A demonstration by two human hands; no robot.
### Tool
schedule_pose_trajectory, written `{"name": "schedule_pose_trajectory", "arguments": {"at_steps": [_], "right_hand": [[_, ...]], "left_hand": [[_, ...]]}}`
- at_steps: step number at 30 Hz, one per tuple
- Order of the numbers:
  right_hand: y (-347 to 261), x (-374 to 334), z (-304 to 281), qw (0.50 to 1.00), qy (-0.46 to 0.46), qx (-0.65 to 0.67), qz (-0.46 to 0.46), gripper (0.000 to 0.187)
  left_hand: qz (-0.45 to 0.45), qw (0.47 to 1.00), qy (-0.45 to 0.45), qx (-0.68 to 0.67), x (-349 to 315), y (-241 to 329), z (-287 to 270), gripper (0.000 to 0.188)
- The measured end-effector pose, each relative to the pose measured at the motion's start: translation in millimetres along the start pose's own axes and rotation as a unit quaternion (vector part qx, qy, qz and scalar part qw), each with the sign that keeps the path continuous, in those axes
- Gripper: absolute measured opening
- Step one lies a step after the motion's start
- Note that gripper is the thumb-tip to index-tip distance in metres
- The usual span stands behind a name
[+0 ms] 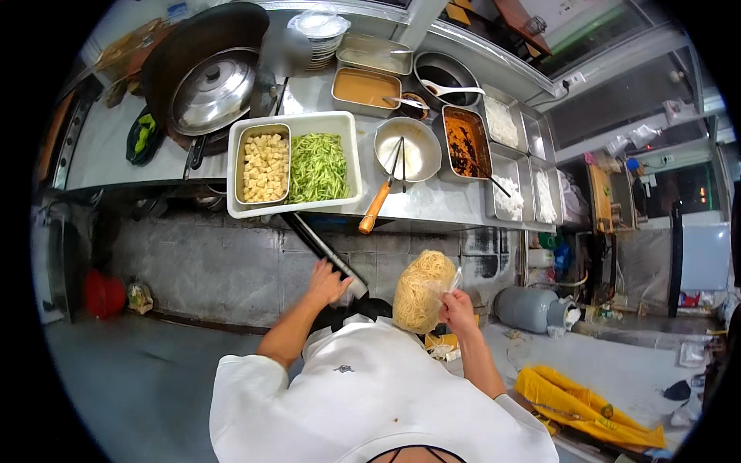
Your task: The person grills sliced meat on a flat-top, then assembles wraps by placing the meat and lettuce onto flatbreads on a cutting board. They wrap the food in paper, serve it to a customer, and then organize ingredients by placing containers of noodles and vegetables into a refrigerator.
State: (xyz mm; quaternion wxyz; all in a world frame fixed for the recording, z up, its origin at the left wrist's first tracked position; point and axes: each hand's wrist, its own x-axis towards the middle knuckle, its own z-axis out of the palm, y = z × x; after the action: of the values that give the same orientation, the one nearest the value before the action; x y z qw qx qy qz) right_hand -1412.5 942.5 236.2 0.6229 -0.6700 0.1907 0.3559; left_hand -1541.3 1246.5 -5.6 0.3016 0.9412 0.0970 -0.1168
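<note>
My right hand is closed on the gathered top of a clear plastic bag of noodles. The full, pale yellow bag hangs in front of my body, below the counter's front edge. To the left, my left hand lies with fingers stretched out against a long dark panel with a silver edge. That panel sticks out from under the counter toward me and looks like an open cabinet door. Whether the fingertips grip its edge is hard to see.
On the steel counter stand a white tub of shredded green vegetable and diced cubes, a saucepan with a wooden-handled tool, and sauce tins. A lidded wok is far left. A gas cylinder and yellow sack lie right.
</note>
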Motion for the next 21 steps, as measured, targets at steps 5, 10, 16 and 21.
{"name": "schedule_pose_trajectory", "arguments": {"at_steps": [5,10,16,21], "right_hand": [[21,47,11,0.996,-0.07,-0.039,0.049,0.012],[60,99,45,0.986,-0.144,-0.047,0.064,0.012],[142,201,90,0.978,-0.201,0.018,0.054,0.007],[204,283,130,0.963,-0.264,0.036,0.036,0.008]], "left_hand": [[-0.192,0.978,0.048,0.07,-84,-6,-49,0.058],[-0.382,0.896,0.216,0.065,-114,-41,-8,0.055],[-0.394,0.847,0.349,0.08,-100,-63,18,0.045],[-0.383,0.836,0.393,0.002,-117,-68,19,0.035]]}}
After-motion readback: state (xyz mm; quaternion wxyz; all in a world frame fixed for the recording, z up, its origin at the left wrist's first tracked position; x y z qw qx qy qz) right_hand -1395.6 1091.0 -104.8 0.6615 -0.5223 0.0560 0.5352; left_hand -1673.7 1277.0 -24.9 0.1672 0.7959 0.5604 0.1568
